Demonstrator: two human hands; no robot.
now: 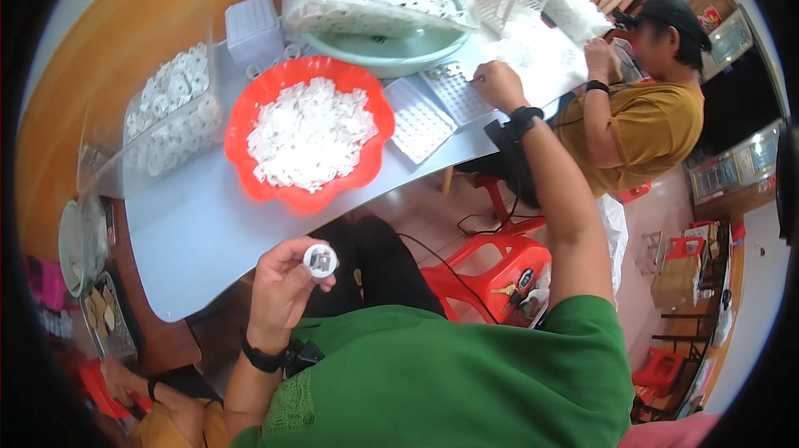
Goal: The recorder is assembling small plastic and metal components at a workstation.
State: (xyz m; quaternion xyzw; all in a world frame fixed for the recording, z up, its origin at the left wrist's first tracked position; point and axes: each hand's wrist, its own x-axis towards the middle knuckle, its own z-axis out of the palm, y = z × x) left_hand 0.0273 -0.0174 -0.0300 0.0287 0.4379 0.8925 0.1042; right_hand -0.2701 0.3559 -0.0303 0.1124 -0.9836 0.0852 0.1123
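My left hand [285,282] is closed around a small round white plastic part [320,261], held above my lap off the table's front edge. Metal-looking pieces show inside the part's round face. Further off to the right, my right hand [498,86] reaches over a white tray with rows of small holes [459,97]. Its fingers are pinched together at the tray's far edge, by some small shiny metal pieces [444,71]. Whatever those fingertips hold is too small to make out. A second white holed tray [416,123] lies just left of it.
A red scalloped bowl [241,128] heaped with small white pieces stands on the pale table [175,240]. Behind are a clear bin [374,15] of white parts on a green basin [383,57], and another clear bin [166,153] at left. A co-worker [657,115] sits at right near red stools [491,265].
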